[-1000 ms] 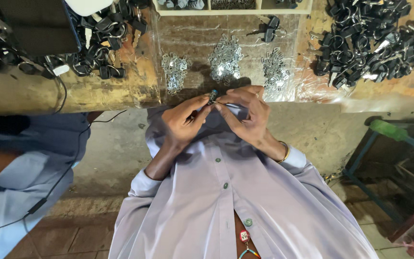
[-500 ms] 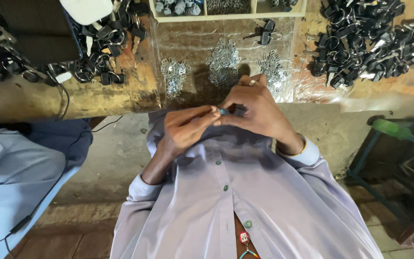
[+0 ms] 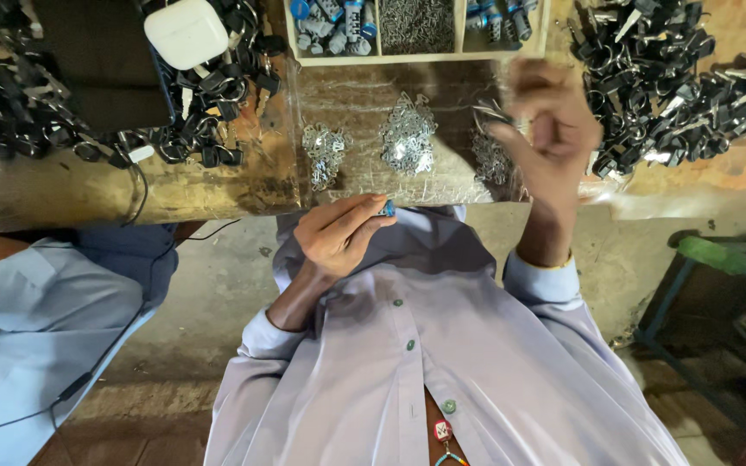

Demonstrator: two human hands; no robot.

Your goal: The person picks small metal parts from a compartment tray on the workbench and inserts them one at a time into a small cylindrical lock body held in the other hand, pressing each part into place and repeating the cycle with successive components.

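Tray (image 3: 416, 59): blue pieces, metal bits; left hand (image 3: 338, 237) pinching blue piece (image 3: 386, 208).

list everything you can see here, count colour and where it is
small part: one, blue, pinched at the left hand's fingertips, near the bench edge
metal clip piles: three, silver, on the bench in front of the person; the right one is partly behind the raised hand
divided tray: one, pale wood, top centre, holding blue parts and grey metal bits
black parts heap: one large heap, black and silver, bench top right
black ring heap: one spread, black, bench top left
case: one, white, rounded, top left
bench: one, brown, under clear wrap
stool: one, green, right
another person's sleeve: light blue, left
left hand: holds the blue part
right hand: raised, blurred, over the right pile
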